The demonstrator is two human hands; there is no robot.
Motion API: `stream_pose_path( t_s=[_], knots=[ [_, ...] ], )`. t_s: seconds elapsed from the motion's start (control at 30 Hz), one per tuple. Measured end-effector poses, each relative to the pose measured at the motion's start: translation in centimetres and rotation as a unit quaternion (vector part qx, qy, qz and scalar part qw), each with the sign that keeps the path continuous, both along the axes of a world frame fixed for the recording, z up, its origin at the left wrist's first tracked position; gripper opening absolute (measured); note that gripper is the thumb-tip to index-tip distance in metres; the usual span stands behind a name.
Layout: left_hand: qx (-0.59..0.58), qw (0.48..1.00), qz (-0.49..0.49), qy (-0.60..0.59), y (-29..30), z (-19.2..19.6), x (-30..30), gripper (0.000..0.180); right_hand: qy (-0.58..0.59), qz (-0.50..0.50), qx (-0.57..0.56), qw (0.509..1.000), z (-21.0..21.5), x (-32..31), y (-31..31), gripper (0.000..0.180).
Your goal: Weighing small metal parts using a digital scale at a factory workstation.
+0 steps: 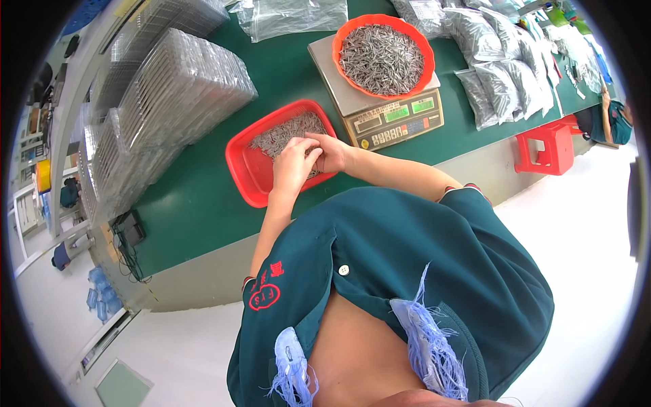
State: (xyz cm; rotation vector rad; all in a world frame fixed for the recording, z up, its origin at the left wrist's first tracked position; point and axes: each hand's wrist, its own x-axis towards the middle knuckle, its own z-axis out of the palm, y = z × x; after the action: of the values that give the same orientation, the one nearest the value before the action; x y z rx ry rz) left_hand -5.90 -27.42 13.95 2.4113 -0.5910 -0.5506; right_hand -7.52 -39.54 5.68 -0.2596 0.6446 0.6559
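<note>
My left hand (293,163) and my right hand (329,153) meet over the red plastic tub (247,178), fingers curled and pressed together. Whatever lies between their fingertips is too small or too hidden to name. Small slim silvery metal pins (278,138) are heaped loose along the far right part of the tub, partly covered by my hands. Just beyond, an orange scalloped bowl (337,51) full of similar metal pins (386,60) rests on the pan of a digital weighing scale (393,122) with lit green displays.
Tall stacks of clear plastic trays (183,88) stand on the green table (196,203) at left. Clear bags (291,17) lie at the far edge, and filled bags (502,81) are piled at right. A red stool (548,149) and another person (614,122) are farther right.
</note>
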Motion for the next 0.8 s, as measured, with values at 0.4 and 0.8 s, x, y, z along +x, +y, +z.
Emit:
stream_pose_path(
  t_s=[0.4,0.8],
  knots=[
    [0.039,0.995,0.089,0.018,5.4,-5.7,0.6,0.029,-0.144,-0.235,-0.020,0.961,8.1,0.8,-10.6,0.028],
    [0.173,0.983,-0.061,0.008,2.4,-9.2,-1.6,0.060,-0.270,-0.229,-0.599,0.718,11.7,4.2,-19.4,0.065]
  ],
)
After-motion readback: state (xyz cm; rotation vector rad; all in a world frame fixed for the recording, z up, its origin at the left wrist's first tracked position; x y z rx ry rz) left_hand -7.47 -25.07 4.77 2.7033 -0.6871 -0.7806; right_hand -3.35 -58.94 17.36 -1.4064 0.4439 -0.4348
